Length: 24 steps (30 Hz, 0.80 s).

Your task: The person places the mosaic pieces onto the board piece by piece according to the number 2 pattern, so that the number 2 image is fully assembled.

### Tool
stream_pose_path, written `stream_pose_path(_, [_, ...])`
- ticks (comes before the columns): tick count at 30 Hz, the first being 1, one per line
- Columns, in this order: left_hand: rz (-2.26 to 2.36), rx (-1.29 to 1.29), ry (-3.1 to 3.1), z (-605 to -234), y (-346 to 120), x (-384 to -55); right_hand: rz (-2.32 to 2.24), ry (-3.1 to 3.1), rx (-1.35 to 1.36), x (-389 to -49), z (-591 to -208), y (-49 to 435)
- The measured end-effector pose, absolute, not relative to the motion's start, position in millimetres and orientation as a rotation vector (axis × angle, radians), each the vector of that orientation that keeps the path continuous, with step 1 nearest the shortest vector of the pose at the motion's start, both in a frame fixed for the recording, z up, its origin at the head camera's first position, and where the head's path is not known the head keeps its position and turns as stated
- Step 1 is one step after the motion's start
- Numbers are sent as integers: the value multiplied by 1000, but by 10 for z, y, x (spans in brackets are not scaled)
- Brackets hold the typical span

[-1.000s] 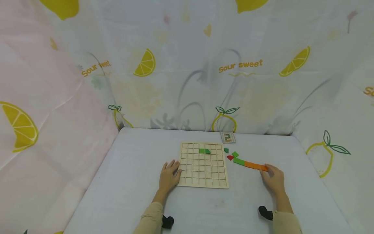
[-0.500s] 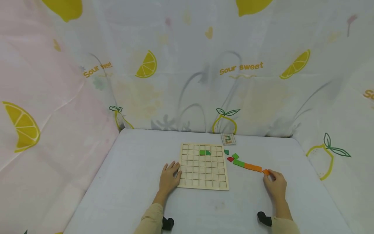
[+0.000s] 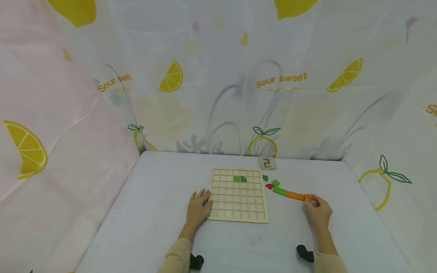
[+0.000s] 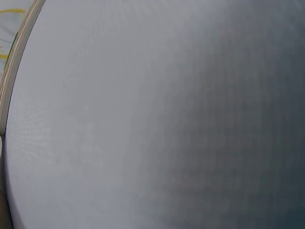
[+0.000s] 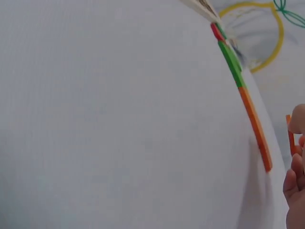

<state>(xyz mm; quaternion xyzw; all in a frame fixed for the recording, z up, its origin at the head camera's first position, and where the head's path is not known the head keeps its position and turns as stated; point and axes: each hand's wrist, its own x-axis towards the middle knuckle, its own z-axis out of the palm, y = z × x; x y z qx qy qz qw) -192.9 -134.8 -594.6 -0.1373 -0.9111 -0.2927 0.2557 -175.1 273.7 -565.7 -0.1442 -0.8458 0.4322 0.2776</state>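
Note:
My right hand (image 3: 320,213) pinches an orange tile (image 3: 308,197) between thumb and fingers at the right end of a row of tiles. In the right wrist view the held tile (image 5: 290,136) is apart from the row and above the table. That row runs from green tiles (image 3: 279,190) to orange tiles (image 3: 294,195). My left hand (image 3: 198,207) rests at the left edge of a wooden grid board (image 3: 239,204), fingers extended. Two green pieces (image 3: 239,178) sit side by side in the board's upper cells, one of them with a curved corner.
Right of the board lie a dark green piece (image 3: 265,178), a red rounded piece (image 3: 269,186) and a green square tile (image 3: 275,182). A pattern card (image 3: 267,163) is at the table's back. Black wrist fittings (image 3: 196,261) show by both sleeves. Lemon-print cloth surrounds the white table.
My right hand took the end orange tile off the row to the right, then lifted it back leftward over the row's end. My left hand stays at the board.

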Motion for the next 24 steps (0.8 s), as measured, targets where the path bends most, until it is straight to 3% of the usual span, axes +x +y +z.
stream_pose_path(24, [-796, -371, -2483, -5922, -1341, -1911, 1251, -2544, 610, -2732, -5614, 979])
